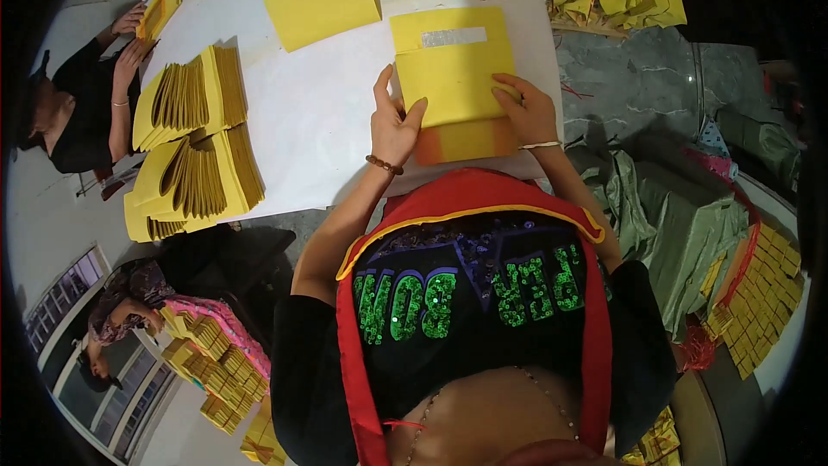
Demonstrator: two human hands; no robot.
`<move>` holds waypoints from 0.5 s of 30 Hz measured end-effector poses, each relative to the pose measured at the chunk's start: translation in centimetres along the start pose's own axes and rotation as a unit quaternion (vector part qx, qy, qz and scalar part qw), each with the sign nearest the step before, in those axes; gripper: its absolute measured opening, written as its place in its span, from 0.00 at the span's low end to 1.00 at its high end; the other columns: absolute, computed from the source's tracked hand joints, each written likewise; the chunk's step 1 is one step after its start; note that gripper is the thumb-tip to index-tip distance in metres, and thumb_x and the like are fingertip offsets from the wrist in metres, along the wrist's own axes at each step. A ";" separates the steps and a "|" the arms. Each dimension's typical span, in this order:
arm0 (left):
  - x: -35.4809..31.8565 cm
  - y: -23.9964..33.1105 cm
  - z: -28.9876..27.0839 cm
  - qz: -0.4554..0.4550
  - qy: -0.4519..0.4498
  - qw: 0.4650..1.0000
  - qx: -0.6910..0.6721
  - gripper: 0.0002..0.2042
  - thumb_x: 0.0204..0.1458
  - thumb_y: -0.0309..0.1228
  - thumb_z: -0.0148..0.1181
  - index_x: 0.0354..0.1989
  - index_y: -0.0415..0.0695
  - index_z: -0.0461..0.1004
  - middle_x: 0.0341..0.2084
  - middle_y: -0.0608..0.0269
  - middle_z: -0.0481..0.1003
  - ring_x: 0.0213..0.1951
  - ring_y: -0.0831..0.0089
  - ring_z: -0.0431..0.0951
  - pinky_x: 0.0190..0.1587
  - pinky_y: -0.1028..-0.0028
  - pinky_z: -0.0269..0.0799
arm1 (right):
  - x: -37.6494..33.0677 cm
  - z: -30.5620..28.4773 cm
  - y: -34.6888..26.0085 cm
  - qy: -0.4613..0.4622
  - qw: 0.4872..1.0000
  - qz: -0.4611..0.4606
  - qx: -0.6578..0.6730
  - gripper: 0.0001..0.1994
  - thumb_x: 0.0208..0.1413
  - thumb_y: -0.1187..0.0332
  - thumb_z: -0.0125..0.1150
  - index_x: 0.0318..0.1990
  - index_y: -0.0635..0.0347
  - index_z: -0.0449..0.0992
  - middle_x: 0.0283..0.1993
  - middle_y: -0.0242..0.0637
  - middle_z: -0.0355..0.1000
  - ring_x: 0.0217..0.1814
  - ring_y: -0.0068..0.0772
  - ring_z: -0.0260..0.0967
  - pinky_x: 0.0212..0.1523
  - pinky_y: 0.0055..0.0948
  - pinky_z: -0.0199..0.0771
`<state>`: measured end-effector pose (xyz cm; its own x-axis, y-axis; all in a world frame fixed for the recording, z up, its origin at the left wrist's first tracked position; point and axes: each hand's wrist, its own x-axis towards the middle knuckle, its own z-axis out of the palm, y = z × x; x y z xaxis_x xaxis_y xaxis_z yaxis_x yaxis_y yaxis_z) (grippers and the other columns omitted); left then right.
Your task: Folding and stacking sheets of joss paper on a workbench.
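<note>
the yellow paper (457, 78) lies on the white worktop (302, 129), right in front of the person, with a silvery patch (454, 36) near its far end and an orange band (466, 141) across its near end. the left hand (397, 131) touches its left edge, thumb over the paper and forefinger pointing away; the right hand (531, 115) rests thumb and fingers on its right edge. whether either grip is pinching or only resting, i cannot tell. folded bundles (233, 91) stand at the left of the worktop, and a yellow stack (326, 7) lies beyond the left hand. at far left, a co-worker (82, 108) holds a yellow piece (161, 7).
</note>
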<state>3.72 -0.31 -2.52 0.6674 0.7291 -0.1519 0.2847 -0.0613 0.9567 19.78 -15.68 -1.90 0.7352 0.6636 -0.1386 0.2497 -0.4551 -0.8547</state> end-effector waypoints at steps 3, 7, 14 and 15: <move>0.2 -0.1 0.1 -0.010 0.000 1.000 0.017 0.33 0.45 0.26 0.57 0.59 0.42 0.47 0.13 0.59 0.71 0.16 0.73 0.70 0.20 0.76 0.62 | -0.3 0.3 -0.1 0.035 0.997 -0.038 -0.055 0.12 0.48 0.64 0.57 0.41 0.51 0.76 0.38 0.37 0.73 0.35 0.39 0.71 0.35 0.31 0.70; 0.2 0.6 -0.2 -0.042 -0.014 0.997 0.055 0.32 0.45 0.27 0.57 0.58 0.42 0.49 0.12 0.60 0.69 0.15 0.73 0.69 0.19 0.75 0.61 | -0.6 0.3 -0.8 0.057 0.992 -0.060 -0.093 0.11 0.48 0.64 0.57 0.40 0.51 0.76 0.35 0.36 0.72 0.32 0.39 0.70 0.33 0.31 0.69; 0.0 1.0 0.0 -0.052 -0.004 0.997 0.055 0.30 0.44 0.28 0.59 0.57 0.44 0.52 0.10 0.62 0.68 0.13 0.74 0.67 0.17 0.75 0.60 | -0.8 0.0 -1.1 0.043 0.994 -0.017 -0.103 0.10 0.48 0.64 0.57 0.39 0.51 0.76 0.33 0.34 0.69 0.31 0.37 0.69 0.31 0.31 0.68; 0.1 1.0 0.0 -0.045 -0.002 0.997 0.062 0.30 0.45 0.29 0.59 0.56 0.44 0.53 0.10 0.63 0.67 0.13 0.74 0.67 0.17 0.75 0.59 | -0.7 0.1 -1.0 0.051 0.993 -0.026 -0.105 0.10 0.48 0.64 0.57 0.39 0.51 0.76 0.33 0.33 0.69 0.30 0.37 0.69 0.31 0.31 0.68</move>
<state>4.03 -0.31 -1.58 0.6375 0.7329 -0.2376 0.4264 -0.0788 0.9011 18.95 -15.69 -0.97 0.7747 0.6314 -0.0359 0.4078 -0.5422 -0.7346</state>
